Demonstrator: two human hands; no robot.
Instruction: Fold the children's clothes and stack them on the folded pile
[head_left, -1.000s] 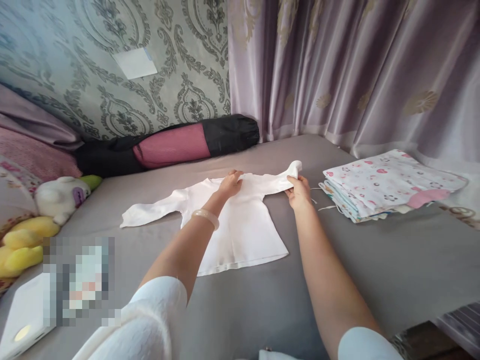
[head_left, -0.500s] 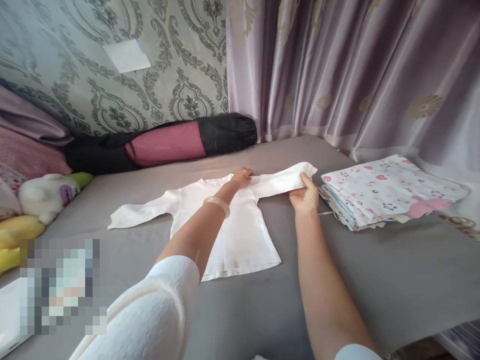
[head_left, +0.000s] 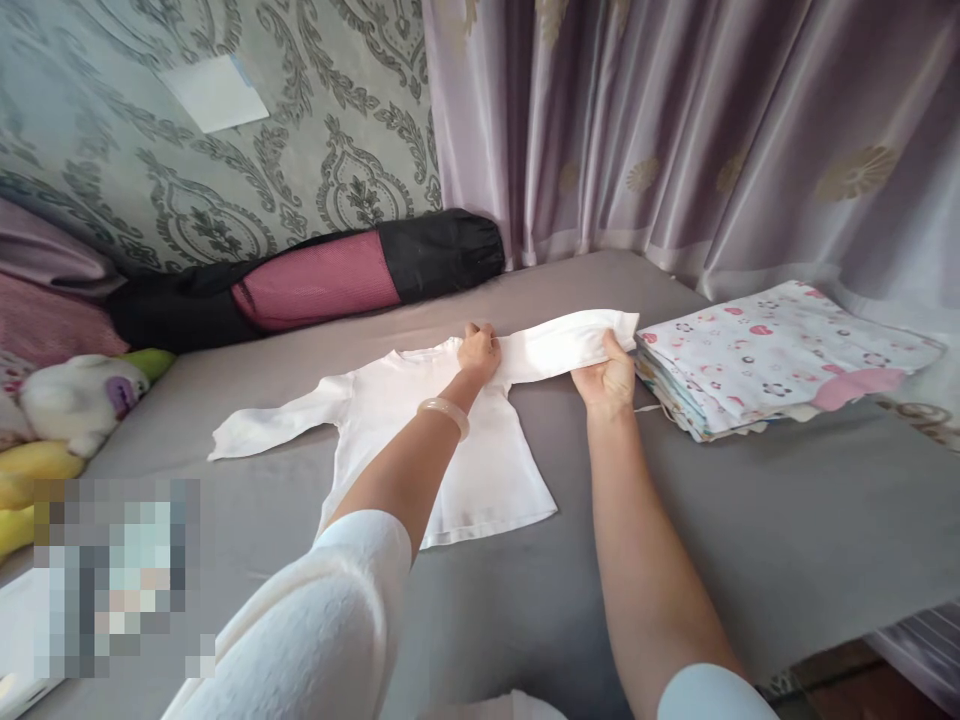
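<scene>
A small white long-sleeved shirt (head_left: 487,470) lies spread on a grey bed sheet, its neckline toward the wall. My left hand (head_left: 480,352), a pale bangle on its wrist, is closed at the shoulder seam, with the fingers curled onto the cloth. Near the cuff of the right-hand sleeve (head_left: 559,345), my right hand (head_left: 609,380) grips the fabric, thumb on top and fingers underneath. That sleeve is stretched straight out between both hands. The opposite sleeve (head_left: 277,425) lies loose and slightly bent to the left. My left forearm hides part of the shirt's body.
Just right of my right hand sits a stack of folded printed cloths (head_left: 780,360). A black and pink long bag (head_left: 322,285) lies along the wall. Plush toys (head_left: 79,400) are at the left, above a blurred patch. Purple curtains (head_left: 675,130) hang behind the bed.
The held sleeve's cuff has gone from a folded point to a flatter, squared end. My left fingers have curled in more at the shoulder. The whole view has shifted slightly.
</scene>
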